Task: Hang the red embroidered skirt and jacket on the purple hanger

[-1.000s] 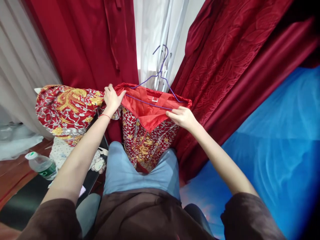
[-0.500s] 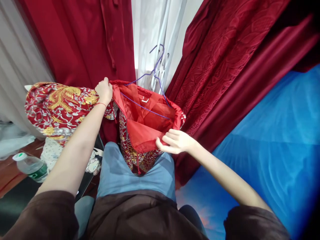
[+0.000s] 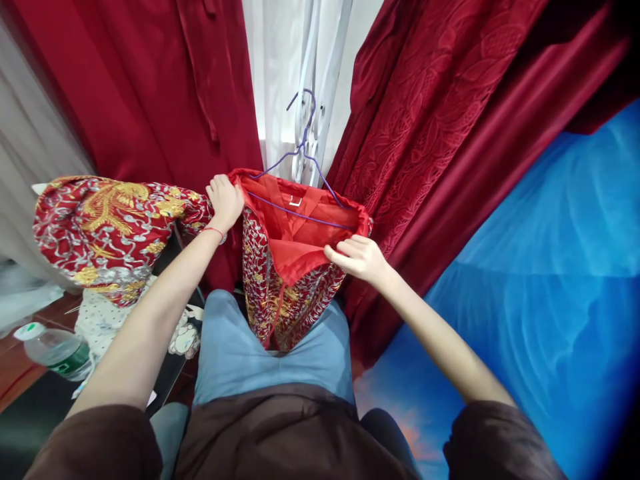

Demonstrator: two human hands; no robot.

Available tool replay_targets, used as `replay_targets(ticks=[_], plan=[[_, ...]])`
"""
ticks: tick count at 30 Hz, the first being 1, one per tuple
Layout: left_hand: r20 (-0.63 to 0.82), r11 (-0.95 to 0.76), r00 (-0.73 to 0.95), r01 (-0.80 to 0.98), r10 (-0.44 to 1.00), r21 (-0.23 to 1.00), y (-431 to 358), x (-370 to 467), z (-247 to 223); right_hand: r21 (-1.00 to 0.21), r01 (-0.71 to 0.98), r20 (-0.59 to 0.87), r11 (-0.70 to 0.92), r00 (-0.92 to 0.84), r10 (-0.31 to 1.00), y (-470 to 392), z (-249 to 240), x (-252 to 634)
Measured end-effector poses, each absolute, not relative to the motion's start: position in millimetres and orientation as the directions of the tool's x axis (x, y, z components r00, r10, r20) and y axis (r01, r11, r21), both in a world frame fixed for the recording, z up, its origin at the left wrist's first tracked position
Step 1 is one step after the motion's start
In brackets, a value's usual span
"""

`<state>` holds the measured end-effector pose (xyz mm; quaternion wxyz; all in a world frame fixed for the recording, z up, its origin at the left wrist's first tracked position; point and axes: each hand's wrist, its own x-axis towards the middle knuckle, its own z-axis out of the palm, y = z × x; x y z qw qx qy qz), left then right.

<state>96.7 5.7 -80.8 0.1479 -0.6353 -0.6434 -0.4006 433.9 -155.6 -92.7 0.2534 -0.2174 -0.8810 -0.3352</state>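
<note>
An embroidered red jacket [image 3: 256, 267] with gold and silver thread hangs before my legs, its smooth red lining showing at the open neck. Inside it sits a thin purple wire hanger [image 3: 303, 145], hook upward. My left hand [image 3: 226, 201] is closed on the jacket's left shoulder edge. From there a wide embroidered sleeve [image 3: 107, 213] spreads out to the left. With thumb and fingers pinched, my right hand [image 3: 361, 259] holds the front edge of the opening on the right. A red cord [image 3: 278, 310] dangles from the front flap.
Dark red garments [image 3: 200, 87] hang behind on the left, and a patterned red one [image 3: 440, 113] on the right. White hangers [image 3: 313, 60] dangle between them. Blue fabric [image 3: 510, 287] covers the right side. A plastic bottle [image 3: 55, 350] and spotted cloth [image 3: 100, 317] are at lower left.
My right hand has lifted slightly with the front edge, so the neck opening looks narrower. My left hand has shifted a little right and down, still on the shoulder edge.
</note>
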Motion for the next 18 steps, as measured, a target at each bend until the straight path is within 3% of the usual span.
replay_targets(ticks=[4,8,13,18], plan=[[0.799,-0.497,0.212,0.859,0.563,0.122,-28,149,-60,0.462,0.619,0.624,0.635,-0.736,0.263,-148,-91,423],[0.701,-0.763,0.62,0.624,0.351,-0.169,-42,210,-35,0.505,0.546,0.558,0.669,-0.797,0.229,-157,-79,387],[0.636,-0.796,0.718,0.545,0.283,-0.262,-29,226,-29,0.368,0.716,0.595,0.594,-0.672,0.441,-155,-70,404],[0.633,-0.826,0.723,0.515,0.276,-0.229,-19,219,-26,0.295,0.834,0.649,0.466,-0.533,0.543,-153,-73,444]])
